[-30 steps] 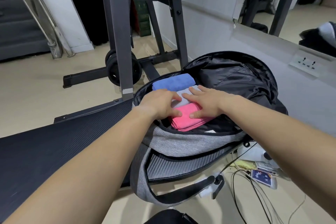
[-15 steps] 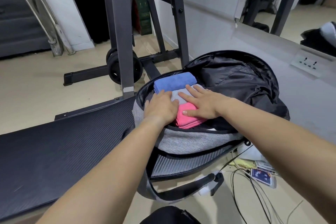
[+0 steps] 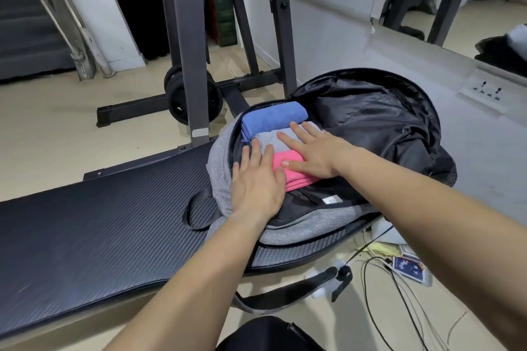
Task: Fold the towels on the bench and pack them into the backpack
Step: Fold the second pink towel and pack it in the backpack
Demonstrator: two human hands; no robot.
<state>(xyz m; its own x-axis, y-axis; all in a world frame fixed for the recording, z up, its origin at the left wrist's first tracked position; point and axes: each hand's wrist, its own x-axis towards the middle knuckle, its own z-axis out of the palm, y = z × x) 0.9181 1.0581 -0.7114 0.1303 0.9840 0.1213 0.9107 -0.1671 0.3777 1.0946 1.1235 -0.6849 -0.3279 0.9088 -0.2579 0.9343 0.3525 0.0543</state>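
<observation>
A grey backpack (image 3: pixel 308 221) lies unzipped on the right end of the black bench (image 3: pixel 99 225), its black-lined flap thrown back. Inside it three folded towels lie in a row: a blue towel (image 3: pixel 273 120) farthest, a grey towel (image 3: pixel 271 138) in the middle, a pink towel (image 3: pixel 296 177) nearest. My left hand (image 3: pixel 258 182) lies flat, fingers apart, over the bag's left rim and the pink towel's edge. My right hand (image 3: pixel 310 151) presses flat across the grey and pink towels. Neither hand grips anything.
A dark steel rack (image 3: pixel 188 45) with weight plates (image 3: pixel 194 97) stands behind the bench. Cables (image 3: pixel 399 293), a card box (image 3: pixel 407 268) and papers lie on the floor at the right. A backpack strap (image 3: pixel 288 291) hangs below the bench. A wall socket (image 3: pixel 484 88) is on the right.
My left hand has slid back toward me and left, off the grey towel onto the bag's rim, and its fingers have spread. The view has shifted slightly; the towels stay in place.
</observation>
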